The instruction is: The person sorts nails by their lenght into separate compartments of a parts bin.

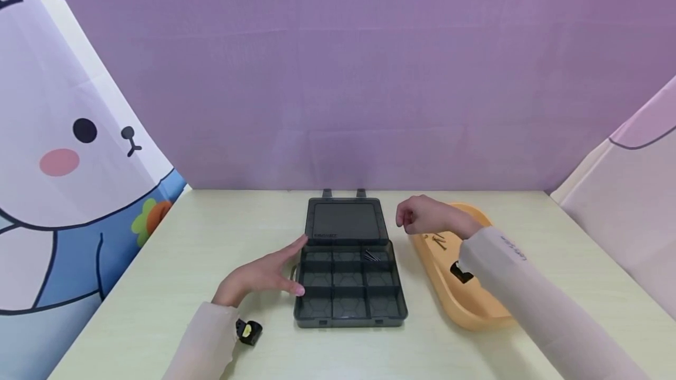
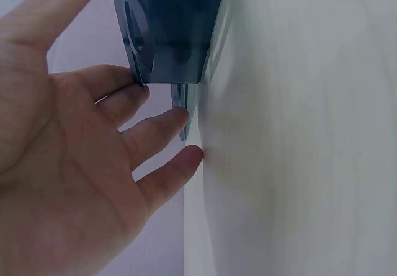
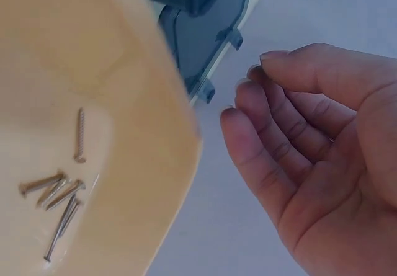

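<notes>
A dark grey translucent compartment box (image 1: 351,322) lies on the table, its lid (image 1: 347,221) folded back. Several thin metal fasteners (image 1: 371,256) lie in its far right compartment. My left hand (image 1: 262,275) is at the box's left side, fingers spread and thumb tip at the side wall. Between the box and an orange tray (image 1: 448,302), my right hand (image 1: 426,216) hovers near the tray's far left rim. Its fingers are curled with thumb and index tips together, and nothing shows between them. Several screws (image 3: 79,136) lie inside the tray.
The pale wooden table (image 1: 264,216) meets a purple cloth backdrop (image 1: 338,75) just behind the lid's two latches. A printed cartoon cloth (image 1: 58,98) hangs at the left. Black wrist cameras sit under both sleeves. My right forearm passes over the tray.
</notes>
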Available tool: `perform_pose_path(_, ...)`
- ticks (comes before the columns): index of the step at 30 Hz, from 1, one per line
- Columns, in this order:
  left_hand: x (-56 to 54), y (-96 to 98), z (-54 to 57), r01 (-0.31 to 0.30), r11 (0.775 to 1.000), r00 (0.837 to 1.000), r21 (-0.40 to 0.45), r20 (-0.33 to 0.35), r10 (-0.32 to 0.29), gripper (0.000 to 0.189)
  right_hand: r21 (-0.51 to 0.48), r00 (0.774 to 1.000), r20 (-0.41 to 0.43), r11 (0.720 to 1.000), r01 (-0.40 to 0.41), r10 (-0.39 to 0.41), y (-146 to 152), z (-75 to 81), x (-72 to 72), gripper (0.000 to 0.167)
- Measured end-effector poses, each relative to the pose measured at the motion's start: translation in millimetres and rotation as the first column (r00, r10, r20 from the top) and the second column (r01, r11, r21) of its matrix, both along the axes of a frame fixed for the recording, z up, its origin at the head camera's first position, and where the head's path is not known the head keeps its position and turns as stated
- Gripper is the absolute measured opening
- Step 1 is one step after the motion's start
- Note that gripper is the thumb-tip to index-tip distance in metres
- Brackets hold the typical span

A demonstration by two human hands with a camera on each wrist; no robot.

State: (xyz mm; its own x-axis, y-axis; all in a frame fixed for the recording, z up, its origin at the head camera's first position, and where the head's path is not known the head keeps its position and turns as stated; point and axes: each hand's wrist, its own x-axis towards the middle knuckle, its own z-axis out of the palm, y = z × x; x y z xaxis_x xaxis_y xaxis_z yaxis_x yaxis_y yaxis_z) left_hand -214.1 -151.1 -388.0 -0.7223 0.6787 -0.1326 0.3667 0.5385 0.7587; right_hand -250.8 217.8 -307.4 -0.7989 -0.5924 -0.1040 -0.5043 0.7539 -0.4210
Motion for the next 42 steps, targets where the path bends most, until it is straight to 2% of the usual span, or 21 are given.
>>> perform_pose_path(8, -0.6, -0.1, -0.7, 0.003, 1.000, 1.000, 0.004, 0.000, -0.003, 0.112, -0.022, 0.999, -0.001, 0.999, 0.034, -0.034, 13.9, 4.4, 4.9, 0.016)
perform_pose_path(15, 0.1, 0.0, -1.0, 0.003, 1.000, 1.000, 0.008, 0.001, -0.003, 0.112, -0.036, 1.000, -0.015, 0.999, 0.015, -0.015, 27.2, 4.4, 8.5, 0.014)
perform_pose_path(21, 1.3, 0.3, -0.4, -0.001, 1.000, 1.000, 0.009, -0.004, 0.001, 0.112, -0.011, 0.999, -0.027, 1.000, 0.021, -0.021, 40.9, 0.1, 9.6, 0.015)
perform_pose_path(31, 0.8, -0.6, -1.8, -0.007, 1.000, 1.000, 0.014, 0.013, 0.007, 0.111, 0.023, 0.995, -0.005, 0.995, 0.097, -0.097, 60.1, -7.6, 7.0, 0.013)
perform_pose_path(37, 2.1, -2.5, -0.5, -0.003, 1.000, 1.000, 0.027, 0.020, 0.003, 0.112, 0.043, 0.993, -0.019, 0.992, 0.121, -0.120, 68.6, -10.6, 5.5, 0.011)
perform_pose_path(42, 3.0, -1.4, -1.2, -0.001, 1.000, 1.000, 0.030, 0.025, 0.000, 0.110, 0.049, 0.990, -0.064, 0.991, 0.128, -0.124, 75.6, -15.1, 3.6, 0.009)
